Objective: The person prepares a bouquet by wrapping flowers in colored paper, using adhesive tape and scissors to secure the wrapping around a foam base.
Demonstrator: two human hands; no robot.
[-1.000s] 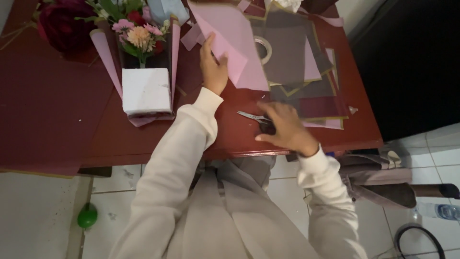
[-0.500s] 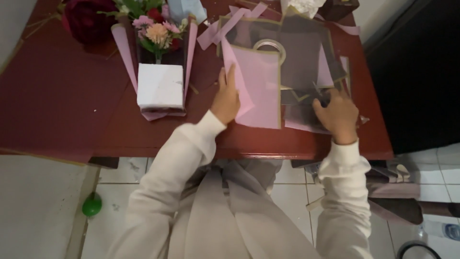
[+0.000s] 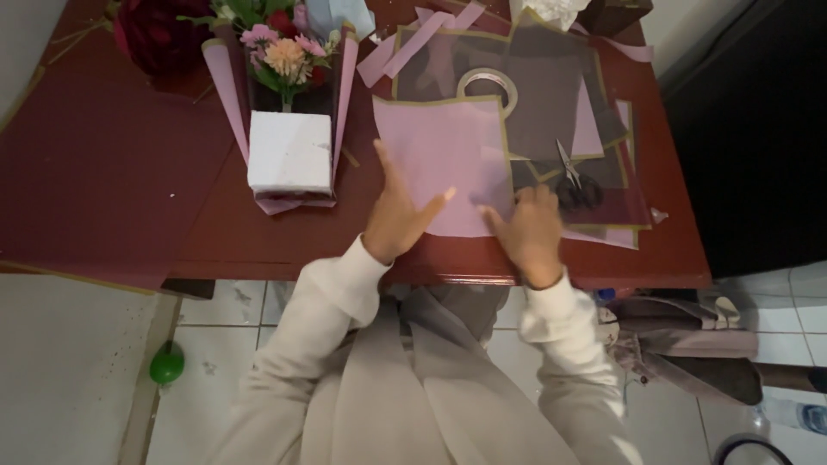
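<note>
Our left hand [image 3: 398, 215] lies flat with fingers spread wide on the lower left corner of the pink wrapping sheet [image 3: 444, 159], holding nothing in a grip, only pressing the paper down. Our right hand [image 3: 527, 228] rests the same way on the sheet's lower right edge, fingers open and splayed, nothing closed inside it. The pink sheet, edged in gold, lies flat near the front edge of the dark red desk [image 3: 215, 232], overlapping a stack of translucent grey and pink sheets [image 3: 551, 95] behind and to its right. A pair of scissors [image 3: 573, 176] lies on that stack, just beside our right hand's fingertips but apart from them. A roll of clear tape [image 3: 488, 86] sits further back, under a translucent sheet. To the left of our left hand stands a white foam block [image 3: 289, 153] with small flowers [image 3: 280, 56] set in it, wrapped in pink paper. On the tiled floor below lies a green ball [image 3: 167, 364].
</note>
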